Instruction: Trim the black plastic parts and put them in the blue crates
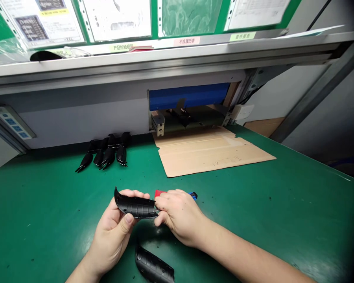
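My left hand is closed around a curved black ribbed plastic part, thumb on its near face, holding it above the green table. My right hand is closed on a small red and blue tool, its red end touching the part's right end. A second black ribbed part lies on the table just below my hands.
A pile of several black parts lies at the back left. A flat cardboard sheet lies at the back centre, under a machine opening with a blue cover. A shelf with papers runs overhead.
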`<state>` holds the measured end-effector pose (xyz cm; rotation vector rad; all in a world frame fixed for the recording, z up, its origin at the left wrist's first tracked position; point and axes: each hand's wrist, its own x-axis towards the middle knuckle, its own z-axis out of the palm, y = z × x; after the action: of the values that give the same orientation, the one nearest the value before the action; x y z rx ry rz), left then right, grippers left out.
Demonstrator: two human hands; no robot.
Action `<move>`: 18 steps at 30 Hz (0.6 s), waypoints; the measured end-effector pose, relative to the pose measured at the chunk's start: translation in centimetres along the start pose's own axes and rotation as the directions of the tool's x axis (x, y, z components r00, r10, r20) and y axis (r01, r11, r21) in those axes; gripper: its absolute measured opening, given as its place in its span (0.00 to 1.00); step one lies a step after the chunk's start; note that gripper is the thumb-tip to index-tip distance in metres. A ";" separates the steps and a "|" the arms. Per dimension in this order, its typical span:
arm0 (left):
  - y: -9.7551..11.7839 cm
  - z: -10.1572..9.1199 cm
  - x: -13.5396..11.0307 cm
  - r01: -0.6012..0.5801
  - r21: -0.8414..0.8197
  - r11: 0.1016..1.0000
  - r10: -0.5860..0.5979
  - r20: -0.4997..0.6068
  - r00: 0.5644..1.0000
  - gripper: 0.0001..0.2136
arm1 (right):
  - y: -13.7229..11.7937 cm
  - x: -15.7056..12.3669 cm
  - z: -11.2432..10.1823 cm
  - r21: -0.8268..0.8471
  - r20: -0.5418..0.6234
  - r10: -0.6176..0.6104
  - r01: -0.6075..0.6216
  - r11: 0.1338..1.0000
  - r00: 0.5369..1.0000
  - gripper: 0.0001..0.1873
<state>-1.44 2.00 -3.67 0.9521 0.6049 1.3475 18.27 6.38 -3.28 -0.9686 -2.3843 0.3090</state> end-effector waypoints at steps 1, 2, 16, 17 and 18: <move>0.0 0.0 0.0 -0.004 0.007 1.000 0.004 0.003 1.000 0.13 | 0.1 0.0 -0.1 0.046 0.038 -0.007 0.006 0.999 0.999 0.37; 0.0 0.0 0.0 -0.008 0.008 1.000 0.008 0.004 1.000 0.13 | 0.1 0.0 -0.3 0.087 0.066 -0.015 0.009 0.996 0.998 0.36; -0.1 1.6 -0.3 0.096 -0.314 0.944 -0.156 -0.170 0.973 0.14 | -1.5 0.2 -0.3 0.194 -0.199 0.118 -0.079 0.978 0.973 0.41; -0.2 1.6 -0.3 0.094 -0.315 0.944 -0.155 -0.175 0.972 0.14 | -1.5 0.2 -0.3 0.183 -0.194 0.125 -0.090 0.979 0.973 0.42; -0.2 1.6 -0.3 0.089 -0.316 0.945 -0.151 -0.177 0.972 0.14 | -1.6 0.2 -0.3 0.178 -0.186 0.133 -0.100 0.979 0.973 0.42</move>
<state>-0.04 1.34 -3.05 0.5237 0.5747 1.3870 17.37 5.33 -2.36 -1.0129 -2.0907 0.4301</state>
